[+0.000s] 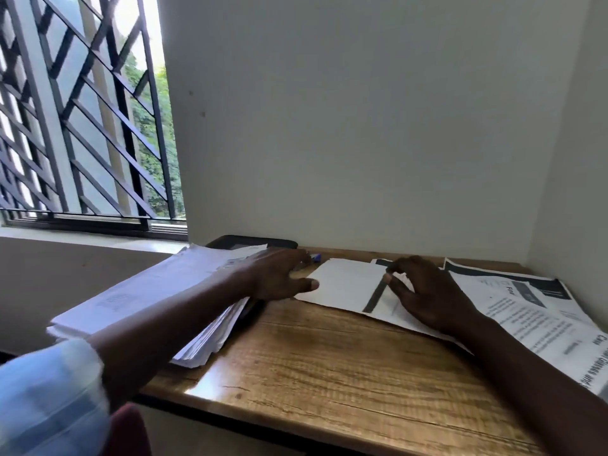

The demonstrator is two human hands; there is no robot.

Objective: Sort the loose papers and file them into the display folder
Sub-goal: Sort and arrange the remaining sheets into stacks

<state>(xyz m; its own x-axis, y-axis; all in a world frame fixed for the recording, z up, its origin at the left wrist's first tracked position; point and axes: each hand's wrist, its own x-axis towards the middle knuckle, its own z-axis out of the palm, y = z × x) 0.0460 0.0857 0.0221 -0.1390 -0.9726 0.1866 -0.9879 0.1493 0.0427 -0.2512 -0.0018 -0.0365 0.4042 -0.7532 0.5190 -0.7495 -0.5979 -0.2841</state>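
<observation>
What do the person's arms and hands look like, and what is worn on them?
Both hands, left hand and right hand, are bare: no gloves, rings or watch visible. The left arm has a light blue sleeve pushed up near the elbow; the right forearm is uncovered.

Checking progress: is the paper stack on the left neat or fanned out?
Fanned out: the paper stack shows splayed, uneven sheet edges, hanging past the desk.
</observation>
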